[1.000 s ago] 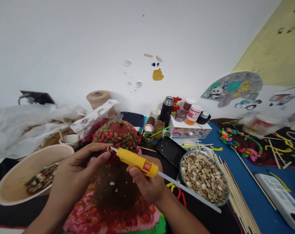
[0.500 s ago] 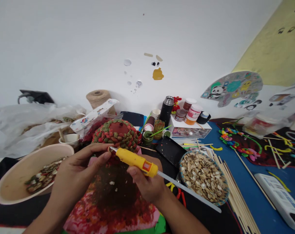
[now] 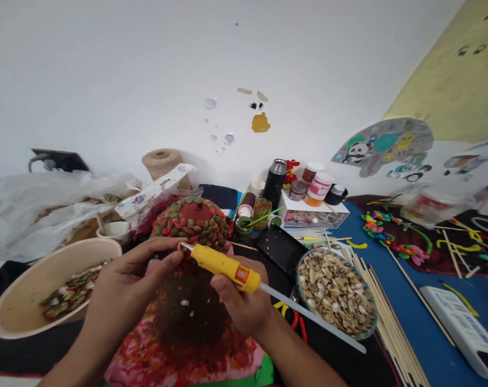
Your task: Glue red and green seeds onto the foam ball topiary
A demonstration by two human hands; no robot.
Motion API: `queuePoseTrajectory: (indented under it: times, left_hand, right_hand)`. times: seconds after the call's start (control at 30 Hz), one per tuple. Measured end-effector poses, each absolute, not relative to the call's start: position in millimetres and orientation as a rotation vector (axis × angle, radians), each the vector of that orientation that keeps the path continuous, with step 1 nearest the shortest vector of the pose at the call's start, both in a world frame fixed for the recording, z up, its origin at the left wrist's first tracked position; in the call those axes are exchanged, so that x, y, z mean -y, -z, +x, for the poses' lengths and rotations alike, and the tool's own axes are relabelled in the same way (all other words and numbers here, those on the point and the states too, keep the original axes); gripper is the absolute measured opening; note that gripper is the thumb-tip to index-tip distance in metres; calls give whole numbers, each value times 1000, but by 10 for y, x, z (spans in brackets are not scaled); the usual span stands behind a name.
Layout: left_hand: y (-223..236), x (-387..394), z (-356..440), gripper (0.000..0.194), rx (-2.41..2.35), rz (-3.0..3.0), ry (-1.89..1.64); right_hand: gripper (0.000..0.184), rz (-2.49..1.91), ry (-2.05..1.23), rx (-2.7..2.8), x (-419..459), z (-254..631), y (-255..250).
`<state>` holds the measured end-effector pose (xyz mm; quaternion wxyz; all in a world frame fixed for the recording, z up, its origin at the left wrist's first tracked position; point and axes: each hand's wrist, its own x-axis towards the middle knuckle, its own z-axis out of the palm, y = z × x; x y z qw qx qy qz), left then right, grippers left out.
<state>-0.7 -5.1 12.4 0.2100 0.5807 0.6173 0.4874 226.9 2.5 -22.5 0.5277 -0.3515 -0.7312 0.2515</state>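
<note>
My right hand (image 3: 244,303) grips a yellow hot glue gun (image 3: 223,265), with a clear glue stick (image 3: 312,319) trailing out of its back to the right. Its nozzle points left, right at the fingertips of my left hand (image 3: 136,274). My left hand is pinched shut on something small that I cannot make out. Both hands hover over a paint-stained red and brown cloth (image 3: 187,328). Just behind them stands a dome covered in red and green painted shells (image 3: 191,220).
A pink bowl of painted shells (image 3: 29,290) sits at the left. A bowl of plain shells (image 3: 336,293) is at the right, beside wooden sticks (image 3: 389,317). Paint jars (image 3: 318,188), a black flask (image 3: 276,183), a twine roll (image 3: 163,161) and a black tray (image 3: 282,247) stand behind.
</note>
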Motion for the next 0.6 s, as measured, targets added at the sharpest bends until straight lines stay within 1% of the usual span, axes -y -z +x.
queuePoseTrajectory:
  times: [0.27,0.6]
  left_hand:
    - [-100,60,-21,45,-1712,1584,-1344]
    - [-139,65,-20,41,-1746,1600,-1338]
  right_hand:
    - [78,-829,-534,1757,-31,2250,216]
    - [75,-823,-545,1751,-22,2263,193]
